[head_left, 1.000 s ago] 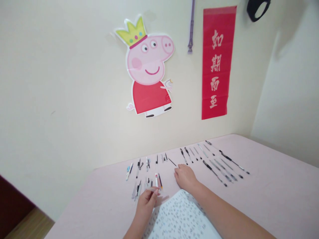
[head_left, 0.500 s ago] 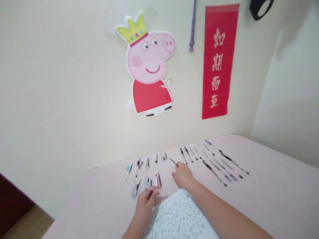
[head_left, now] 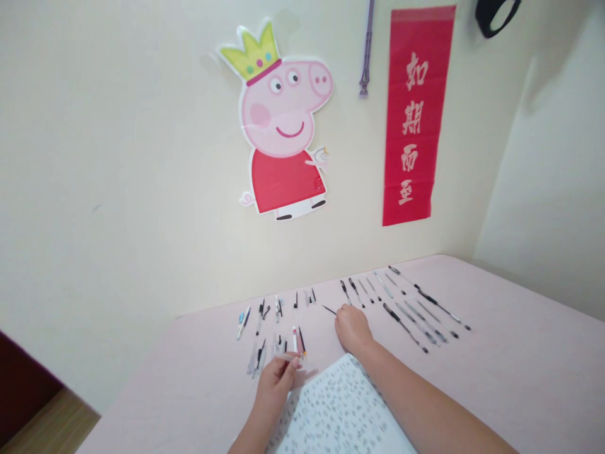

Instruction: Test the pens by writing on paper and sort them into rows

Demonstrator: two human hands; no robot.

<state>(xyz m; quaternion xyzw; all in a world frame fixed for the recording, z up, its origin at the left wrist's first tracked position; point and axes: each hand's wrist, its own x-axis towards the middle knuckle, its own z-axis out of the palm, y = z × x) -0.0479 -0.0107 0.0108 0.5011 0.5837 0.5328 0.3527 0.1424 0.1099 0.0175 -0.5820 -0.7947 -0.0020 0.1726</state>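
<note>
Low in the head view, my left hand pinches a clear pen barrel between thumb and fingers. Farther up and to the right, my right hand is closed just above the table, its fingertips mostly hidden behind the hand. A thin black pen refill sticks out of it toward the left. Just beyond the left hand lie a red-and-white pen and a dark pen part with an orange tip. Gathered small pen parts lie to the left of that hand.
The table has a pale pink cover. Pens with black grips and slim barrels lie in rows at right. Small groups of pen parts line the back left. A white spotted cloth lies between my forearms. The wall rises behind.
My right hand has shifted slightly to the right and closed tighter, the black refill still poking out. My left hand stays in place with the clear barrel.
</note>
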